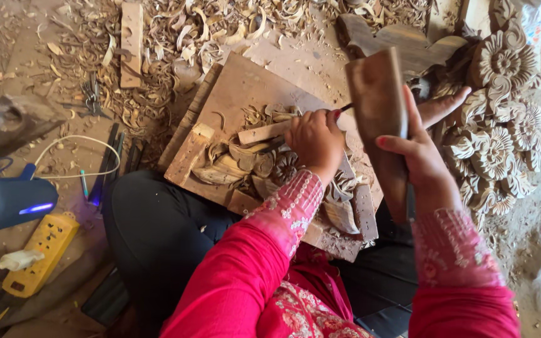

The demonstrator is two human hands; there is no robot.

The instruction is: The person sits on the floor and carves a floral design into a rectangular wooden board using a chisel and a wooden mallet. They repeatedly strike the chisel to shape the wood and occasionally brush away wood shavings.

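Left hand (315, 141) fisted around chisel (344, 107), tip down on carving (270, 166) lying on board (245, 84) across lap. Right hand (422, 150) grips wooden mallet (380, 119), raised just beside chisel. Carved rosettes (499, 134) piled right; shavings (176, 37) beyond board.

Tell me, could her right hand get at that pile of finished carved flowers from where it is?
Probably yes. The right hand is full, gripping the wooden mallet, but the carved flowers lie right beside it with nothing between, though it would likely need to put the mallet down first.
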